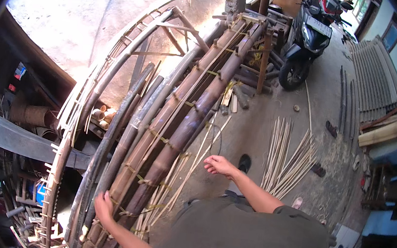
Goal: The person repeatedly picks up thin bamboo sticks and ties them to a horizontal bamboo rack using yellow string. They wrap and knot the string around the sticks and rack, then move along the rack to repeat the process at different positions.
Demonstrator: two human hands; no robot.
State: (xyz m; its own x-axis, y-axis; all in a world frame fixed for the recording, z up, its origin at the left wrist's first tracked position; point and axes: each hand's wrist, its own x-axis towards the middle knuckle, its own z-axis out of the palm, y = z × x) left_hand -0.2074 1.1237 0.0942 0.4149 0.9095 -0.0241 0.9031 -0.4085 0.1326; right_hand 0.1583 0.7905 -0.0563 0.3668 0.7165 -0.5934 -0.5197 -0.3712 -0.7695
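Two long brown bamboo poles (162, 161) run side by side from the lower left to the far middle, with yellowish ties spaced along them. On the outer edge of the left pole lies my left hand (104, 206), its fingers a little apart and holding nothing that I can see. My right hand (218, 166) is raised to the right of the poles, apart from them. Its fingers are curled together, and whatever they may hold is too small to make out. Thin pale bamboo strips (164, 195) lie along the right side of the poles, below my right hand.
A curved bamboo frame (97, 86) stands to the left, beside darker poles (121, 149). More strips (289, 158) are spread on the floor at right. A motorbike (309, 36) is parked at the far right, near corrugated sheets (375, 75). An upright post (264, 61) stands beyond the poles.
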